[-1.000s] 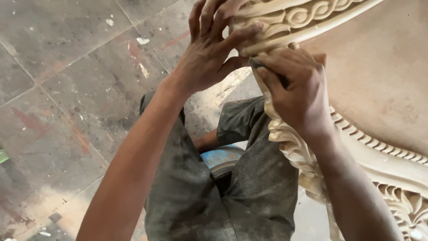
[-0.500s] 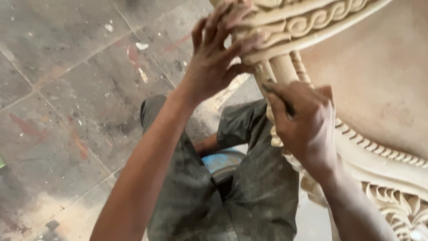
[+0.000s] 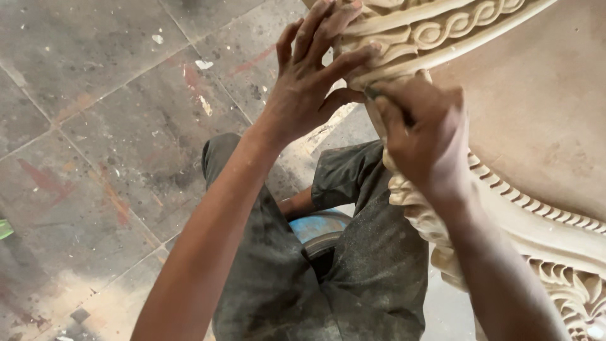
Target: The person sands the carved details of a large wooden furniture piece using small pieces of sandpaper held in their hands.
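The left hand (image 3: 309, 88) is bracing the carved wooden frame (image 3: 442, 31) with spread fingers while the right hand (image 3: 423, 136), clenched around something hidden, is working the edge, best kept steady and light.

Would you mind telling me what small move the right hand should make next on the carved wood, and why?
Probably another short rubbing stroke along the carved wooden frame. The right hand presses what looks like a small dark abrasive piece against its leafy edge, while the left hand spreads over the braided moulding to steady it.
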